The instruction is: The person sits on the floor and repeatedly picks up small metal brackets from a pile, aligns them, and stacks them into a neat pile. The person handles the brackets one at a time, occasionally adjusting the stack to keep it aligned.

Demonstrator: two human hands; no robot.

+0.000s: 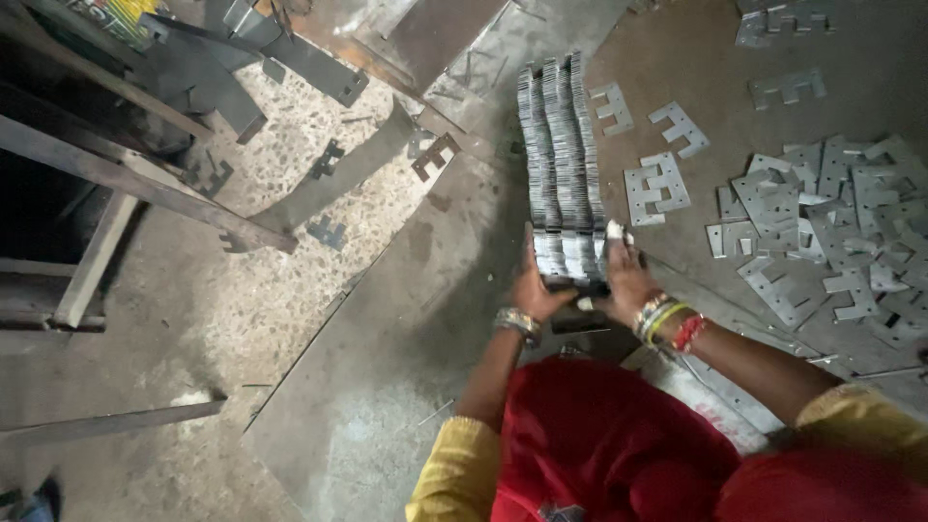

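1. The left hand (535, 290) and right hand (626, 280) clamp the near end of a long stack of thin grey stamped metal plates (561, 164), fingers clenched around it from both sides.
2. The stack lies on the grey sheet-metal floor (406, 319), stretching away from the person.
3. Loose notched grey plates (822, 222) lie scattered to the right.
4. Squeezing evenly from both sides would likely keep the plates aligned.

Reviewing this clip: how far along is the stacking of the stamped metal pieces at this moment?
Done: a long stack of stamped plates is packed on edge in tight rows. In hand: the left hand and right hand press its near end. Left: a loose pile of plates lies scattered to the right, plus a few single pieces beside the stack. Roughly midway, judging by the pile.
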